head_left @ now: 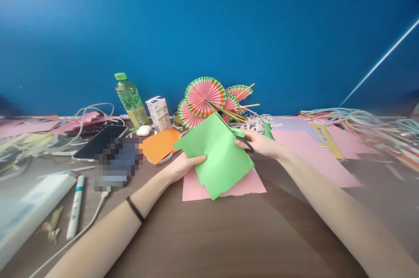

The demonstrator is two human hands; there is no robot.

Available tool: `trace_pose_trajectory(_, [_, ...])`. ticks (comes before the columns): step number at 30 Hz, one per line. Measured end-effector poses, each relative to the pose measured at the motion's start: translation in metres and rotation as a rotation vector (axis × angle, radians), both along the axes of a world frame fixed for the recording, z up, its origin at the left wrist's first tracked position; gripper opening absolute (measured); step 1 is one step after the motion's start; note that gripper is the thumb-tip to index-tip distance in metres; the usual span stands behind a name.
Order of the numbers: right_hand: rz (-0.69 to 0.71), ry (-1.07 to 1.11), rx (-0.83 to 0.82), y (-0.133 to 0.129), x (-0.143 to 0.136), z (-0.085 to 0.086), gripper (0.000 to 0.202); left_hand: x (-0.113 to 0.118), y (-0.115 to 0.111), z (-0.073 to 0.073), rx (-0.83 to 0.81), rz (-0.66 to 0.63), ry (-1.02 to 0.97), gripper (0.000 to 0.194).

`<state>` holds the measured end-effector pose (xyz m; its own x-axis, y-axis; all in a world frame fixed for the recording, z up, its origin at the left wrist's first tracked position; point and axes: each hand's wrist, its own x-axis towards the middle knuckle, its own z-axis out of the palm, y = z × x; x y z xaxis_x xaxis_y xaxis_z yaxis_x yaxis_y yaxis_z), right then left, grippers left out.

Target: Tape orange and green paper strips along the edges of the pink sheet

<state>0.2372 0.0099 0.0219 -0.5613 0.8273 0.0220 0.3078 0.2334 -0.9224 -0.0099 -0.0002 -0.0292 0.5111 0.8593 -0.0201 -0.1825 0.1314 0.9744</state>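
A sheet of green paper [218, 151] is held up in front of me, tilted, by my left hand [185, 165], whose thumb presses on its face near the lower left edge. The fingers of that hand are hidden behind the sheet. At the upper right edge of the paper, my right hand [250, 142] is closed around a pair of scissors [249, 149]. Their dark handles show by the fingers; the blades are mostly hidden by the sheet. Below, pink paper [193, 188] with a ragged front edge lies on the table.
Pleated paper fans [204, 97] stand against the blue wall. To their left are a carton [159, 114], a green-capped bottle [131, 101], orange paper [160, 145] and a phone [100, 142]. A marker [76, 208] lies front left; pink sheets [310, 153] lie right.
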Motion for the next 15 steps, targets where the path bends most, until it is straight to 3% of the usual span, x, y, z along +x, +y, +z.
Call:
trace_pose_trajectory(7, [-0.090,-0.008,0.006,0.001,0.005,0.007,0.040,0.001,0.000,-0.001,-0.070,0.049,-0.038,0.061])
trace_pose_trajectory(11, [-0.093,-0.211,0.019,-0.001,0.016,0.020,0.050,0.001,0.002,-0.001,-0.134,0.152,-0.119,0.056])
trace_pose_trajectory(15, [-0.134,-0.482,0.032,0.000,0.029,0.026,0.071,0.002,0.003,0.001,-0.181,0.215,-0.211,0.055])
